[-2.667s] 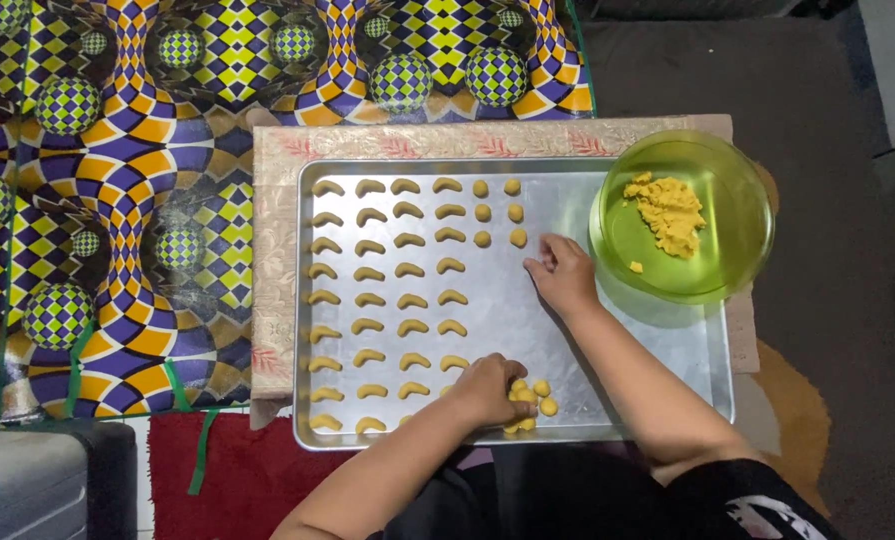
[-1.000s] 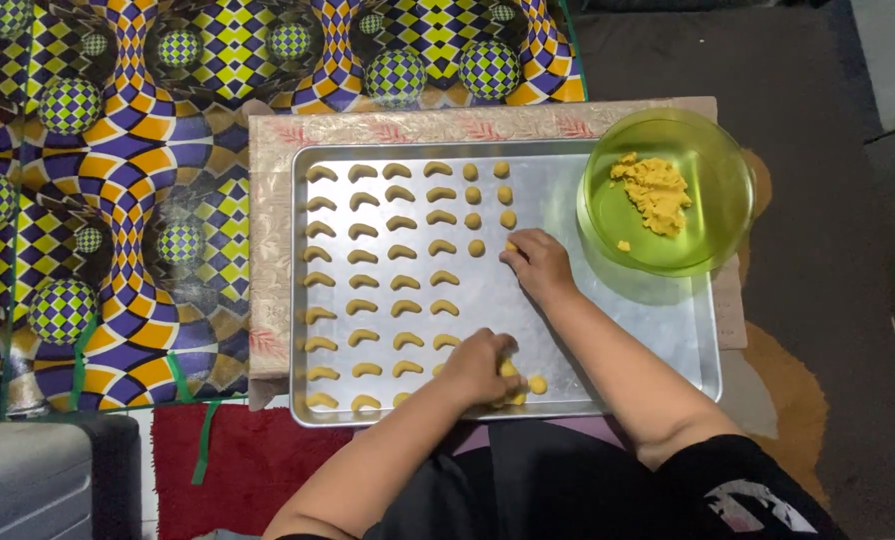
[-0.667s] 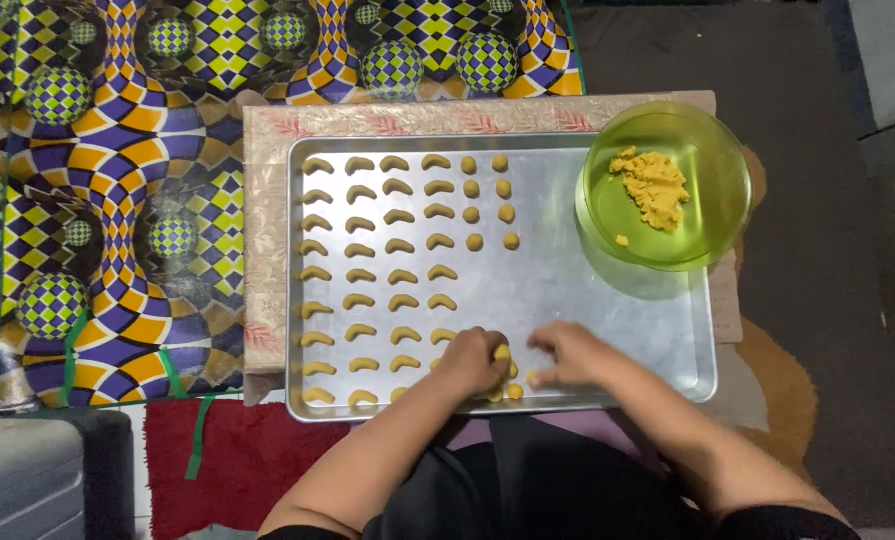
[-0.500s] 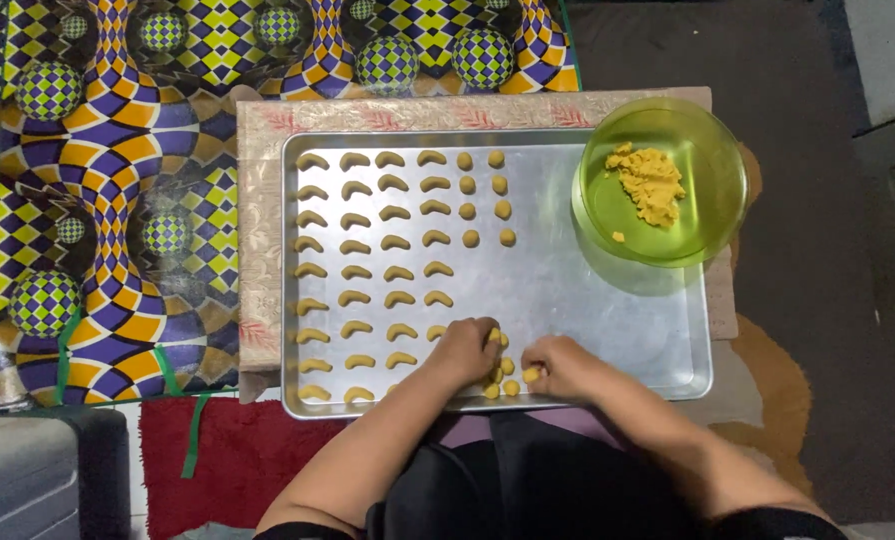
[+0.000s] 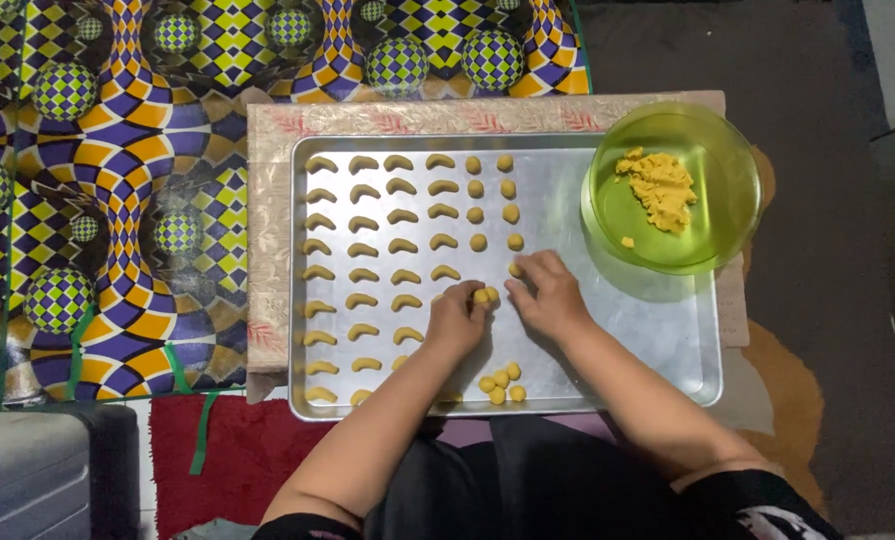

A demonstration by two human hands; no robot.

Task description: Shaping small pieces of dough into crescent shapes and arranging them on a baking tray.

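Observation:
A silver baking tray (image 5: 647,340) holds rows of yellow crescent-shaped dough pieces (image 5: 362,220) on its left half and two short columns of small dough balls (image 5: 494,215). My left hand (image 5: 454,320) pinches a small dough ball (image 5: 484,296) over the middle of the tray. My right hand (image 5: 544,295) rests beside it, fingertips touching another dough ball (image 5: 516,269) on the tray. Several loose dough balls (image 5: 500,383) lie near the tray's front edge.
A green translucent bowl (image 5: 712,150) with a lump of yellow dough (image 5: 658,185) sits on the tray's far right corner. A patterned purple, yellow and orange mat (image 5: 117,170) lies left. A grey case (image 5: 37,475) stands at bottom left, dark floor to the right.
Both hands moved from the loose dough balls at the tray's front edge up to the middle of the tray, the left one carrying a dough ball.

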